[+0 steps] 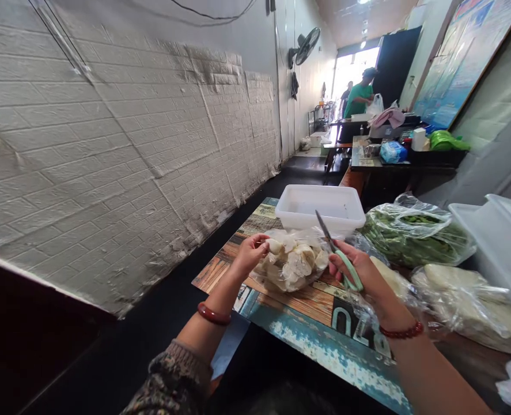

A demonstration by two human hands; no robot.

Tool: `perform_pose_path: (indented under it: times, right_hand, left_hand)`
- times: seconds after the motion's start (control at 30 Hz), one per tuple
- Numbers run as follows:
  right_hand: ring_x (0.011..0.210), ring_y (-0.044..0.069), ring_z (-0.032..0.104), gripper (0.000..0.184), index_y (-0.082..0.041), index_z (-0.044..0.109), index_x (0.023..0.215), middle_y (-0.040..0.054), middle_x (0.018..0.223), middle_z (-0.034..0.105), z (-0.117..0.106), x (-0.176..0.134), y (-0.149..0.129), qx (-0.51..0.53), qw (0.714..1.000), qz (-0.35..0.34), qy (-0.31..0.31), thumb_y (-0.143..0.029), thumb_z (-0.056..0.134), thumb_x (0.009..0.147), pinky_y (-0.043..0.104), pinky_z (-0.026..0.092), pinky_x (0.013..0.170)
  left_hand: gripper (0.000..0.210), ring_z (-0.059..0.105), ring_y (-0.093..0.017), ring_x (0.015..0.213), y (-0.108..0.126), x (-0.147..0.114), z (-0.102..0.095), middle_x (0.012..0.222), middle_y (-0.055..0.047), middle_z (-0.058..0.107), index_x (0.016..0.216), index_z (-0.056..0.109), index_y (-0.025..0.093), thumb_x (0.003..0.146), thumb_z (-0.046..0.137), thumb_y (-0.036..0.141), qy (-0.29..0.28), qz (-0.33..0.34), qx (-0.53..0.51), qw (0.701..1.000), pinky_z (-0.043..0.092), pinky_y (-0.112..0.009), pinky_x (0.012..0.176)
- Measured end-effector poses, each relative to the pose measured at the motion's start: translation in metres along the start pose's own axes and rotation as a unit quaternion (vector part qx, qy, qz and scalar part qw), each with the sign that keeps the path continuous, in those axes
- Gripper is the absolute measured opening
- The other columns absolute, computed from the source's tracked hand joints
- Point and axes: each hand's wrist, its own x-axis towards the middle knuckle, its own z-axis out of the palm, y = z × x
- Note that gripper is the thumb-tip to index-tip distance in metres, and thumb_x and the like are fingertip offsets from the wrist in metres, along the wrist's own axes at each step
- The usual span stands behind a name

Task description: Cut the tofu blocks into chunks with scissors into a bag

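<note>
Left hand (250, 253) pinching bag of pale pieces (293, 264), right hand (359, 271) beside it gripping scissors (338, 253)

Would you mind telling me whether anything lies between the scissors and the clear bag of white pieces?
Nothing visible does: the right hand holds the scissors right at the bag, which the left hand grips.

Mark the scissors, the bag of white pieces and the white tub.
scissors (333, 248), head view, on the blades near the pivot
bag of white pieces (296, 264), head view, on the clear plastic over the pieces
white tub (320, 218), head view, on its front wall
</note>
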Motion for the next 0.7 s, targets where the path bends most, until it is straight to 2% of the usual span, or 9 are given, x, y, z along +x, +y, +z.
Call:
perform_pose_path:
  times: [0.1, 0.23, 0.3, 0.4, 0.47, 0.53, 0.6, 0.7]
  right_hand:
    - [0.046, 0.014, 0.054, 0.09, -0.015, 0.038, 0.149, -0.0018, 0.061, 0.063, -0.006, -0.002, 0.005, -0.011, 0.998, -0.009, 0.067, -0.059, 0.069, 0.077, 0.025, 0.042, 0.041]
    - [0.043, 0.016, 0.054, 0.095, -0.015, 0.036, 0.15, -0.0034, 0.057, 0.062, -0.011, -0.002, 0.006, -0.043, 0.994, -0.011, 0.105, -0.059, 0.072, 0.074, 0.029, 0.046, 0.044]
    - [0.046, 0.017, 0.057, 0.092, -0.014, 0.041, 0.147, -0.0018, 0.059, 0.064, -0.014, -0.001, 0.003, -0.072, 0.99, -0.021, 0.122, -0.058, 0.072, 0.074, 0.03, 0.049, 0.047]
    - [0.059, 0.022, 0.065, 0.071, -0.015, 0.059, 0.131, 0.0034, 0.071, 0.07, -0.018, 0.002, 0.0, -0.149, 0.974, -0.062, 0.161, -0.057, 0.071, 0.075, 0.033, 0.052, 0.055]
    - [0.068, 0.025, 0.069, 0.057, -0.017, 0.065, 0.118, 0.0059, 0.077, 0.073, -0.018, 0.003, 0.0, -0.206, 0.955, -0.09, 0.192, -0.057, 0.069, 0.077, 0.037, 0.053, 0.064]
    - [0.077, 0.027, 0.071, 0.05, -0.019, 0.065, 0.112, 0.0075, 0.083, 0.075, -0.014, 0.004, 0.003, -0.244, 0.939, -0.105, 0.216, -0.056, 0.067, 0.079, 0.04, 0.053, 0.072]
    - [0.083, 0.029, 0.072, 0.047, -0.02, 0.063, 0.112, 0.0087, 0.089, 0.076, -0.007, 0.003, 0.009, -0.274, 0.928, -0.106, 0.231, -0.054, 0.066, 0.081, 0.042, 0.053, 0.077]
    - [0.089, 0.031, 0.071, 0.048, -0.019, 0.059, 0.118, 0.0115, 0.097, 0.076, 0.004, 0.007, 0.019, -0.319, 0.905, -0.096, 0.266, -0.051, 0.064, 0.083, 0.042, 0.052, 0.077]
  left_hand:
    - [0.017, 0.062, -0.019, 0.077, -0.01, 0.013, -0.005, 0.085, -0.007, 0.07, 0.087, 0.07, 0.016, 0.074, 0.059, 0.018, 0.022, 0.066, 0.161, 0.985, 0.052, -0.035, 0.079]
    - [0.025, 0.062, -0.025, 0.096, -0.013, 0.02, -0.014, 0.096, -0.009, 0.07, 0.088, 0.072, 0.019, 0.069, 0.059, 0.01, 0.013, 0.103, 0.2, 0.974, 0.046, -0.043, 0.096]
    - [0.026, 0.062, -0.026, 0.099, -0.014, 0.02, -0.018, 0.1, -0.011, 0.069, 0.093, 0.072, 0.018, 0.071, 0.059, 0.012, 0.009, 0.121, 0.236, 0.964, 0.046, -0.044, 0.097]
    - [0.026, 0.063, -0.027, 0.096, -0.019, 0.019, -0.019, 0.099, -0.012, 0.069, 0.098, 0.071, 0.017, 0.074, 0.06, 0.014, 0.009, 0.137, 0.287, 0.948, 0.048, -0.044, 0.093]
    - [0.027, 0.063, -0.026, 0.094, -0.024, 0.018, -0.016, 0.097, -0.011, 0.068, 0.099, 0.07, 0.017, 0.074, 0.059, 0.014, 0.021, 0.135, 0.291, 0.947, 0.049, -0.043, 0.09]
    - [0.032, 0.062, -0.025, 0.097, -0.026, 0.015, -0.01, 0.101, -0.011, 0.068, 0.105, 0.068, 0.018, 0.077, 0.055, 0.013, 0.041, 0.132, 0.283, 0.949, 0.049, -0.042, 0.091]
    - [0.038, 0.06, -0.024, 0.105, -0.026, 0.008, -0.001, 0.111, -0.011, 0.065, 0.115, 0.064, 0.02, 0.08, 0.05, 0.012, 0.068, 0.146, 0.259, 0.952, 0.048, -0.042, 0.095]
    - [0.041, 0.053, -0.024, 0.12, -0.02, -0.007, 0.013, 0.126, -0.012, 0.059, 0.127, 0.056, 0.021, 0.088, 0.045, 0.017, 0.092, 0.205, 0.21, 0.951, 0.042, -0.044, 0.104]
